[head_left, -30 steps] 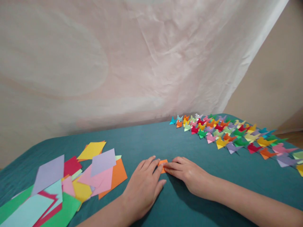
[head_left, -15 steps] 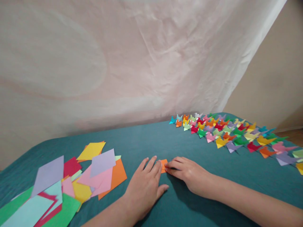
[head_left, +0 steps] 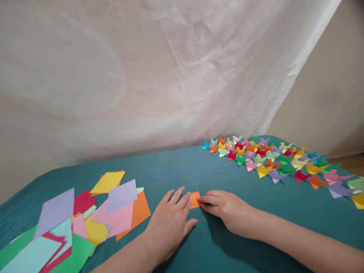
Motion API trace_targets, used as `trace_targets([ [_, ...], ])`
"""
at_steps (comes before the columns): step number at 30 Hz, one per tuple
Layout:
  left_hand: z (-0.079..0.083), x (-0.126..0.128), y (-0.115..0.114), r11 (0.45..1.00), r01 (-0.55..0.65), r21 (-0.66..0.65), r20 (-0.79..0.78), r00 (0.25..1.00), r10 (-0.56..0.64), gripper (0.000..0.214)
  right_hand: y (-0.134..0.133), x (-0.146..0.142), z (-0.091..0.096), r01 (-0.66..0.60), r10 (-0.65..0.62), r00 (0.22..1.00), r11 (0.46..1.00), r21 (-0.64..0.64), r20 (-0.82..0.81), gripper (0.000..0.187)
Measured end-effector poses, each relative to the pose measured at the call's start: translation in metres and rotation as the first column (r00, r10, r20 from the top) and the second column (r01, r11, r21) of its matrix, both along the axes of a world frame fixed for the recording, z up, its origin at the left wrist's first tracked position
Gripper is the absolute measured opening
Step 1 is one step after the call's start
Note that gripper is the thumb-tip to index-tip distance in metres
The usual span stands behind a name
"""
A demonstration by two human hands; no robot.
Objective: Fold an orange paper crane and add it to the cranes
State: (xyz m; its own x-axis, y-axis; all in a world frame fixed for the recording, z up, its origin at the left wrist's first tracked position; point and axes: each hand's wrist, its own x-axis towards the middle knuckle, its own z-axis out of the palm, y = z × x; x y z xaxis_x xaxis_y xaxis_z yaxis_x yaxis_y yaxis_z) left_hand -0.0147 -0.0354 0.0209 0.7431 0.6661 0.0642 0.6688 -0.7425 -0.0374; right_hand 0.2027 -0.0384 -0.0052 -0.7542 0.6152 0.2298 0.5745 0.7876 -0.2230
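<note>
The left hand point(head_left: 169, 223) and right hand point(head_left: 229, 212) are lying flat on the teal table point(head_left: 176, 170), fingertips pressing the small orange folded paper point(head_left: 195, 200) between them. Neither grip is closing around it. Compared with 1 second ago, the left fingers are spreading slightly and the paper is hardly shifting.

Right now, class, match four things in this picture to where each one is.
Things: 1 small orange paper; 2 loose flat sheets; 3 folded paper figures; 4 pale cloth.
Places: A in rows at the far right; B hanging behind the table; C between left hand and right hand, touched by both; D scattered at the left.
Pairs: 1-C; 2-D; 3-A; 4-B.
</note>
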Motion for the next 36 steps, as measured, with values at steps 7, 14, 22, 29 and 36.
trace_targets([
  [7, -0.004, -0.009, 0.014, 0.998, -0.053, -0.042, 0.183, 0.981, 0.059, 0.028, 0.000, 0.000, -0.005, 0.000, 0.001, 1.000, 0.999, 0.042, -0.012, 0.031],
  [14, -0.017, -0.010, 0.031, 0.979, -0.090, -0.184, 0.445, 0.880, 0.165, 0.024, 0.000, -0.002, -0.019, 0.050, -0.026, 0.983, 0.990, 0.131, -0.179, 0.028],
  [22, -0.023, -0.007, 0.032, 0.973, -0.050, -0.226, 0.473, 0.868, 0.154, 0.019, -0.003, -0.002, -0.012, 0.061, -0.041, 0.976, 0.994, 0.089, -0.216, 0.031],
  [29, -0.023, -0.006, 0.034, 0.938, -0.025, -0.346, 0.541, 0.811, 0.221, 0.020, -0.007, -0.003, -0.009, 0.109, -0.094, 0.958, 0.993, 0.043, -0.273, 0.031],
  [36, -0.026, -0.003, 0.031, 0.899, 0.055, -0.435, 0.629, 0.733, 0.260, 0.038, -0.007, -0.007, -0.010, 0.249, -0.275, 0.871, 0.961, -0.118, -0.408, 0.008],
])
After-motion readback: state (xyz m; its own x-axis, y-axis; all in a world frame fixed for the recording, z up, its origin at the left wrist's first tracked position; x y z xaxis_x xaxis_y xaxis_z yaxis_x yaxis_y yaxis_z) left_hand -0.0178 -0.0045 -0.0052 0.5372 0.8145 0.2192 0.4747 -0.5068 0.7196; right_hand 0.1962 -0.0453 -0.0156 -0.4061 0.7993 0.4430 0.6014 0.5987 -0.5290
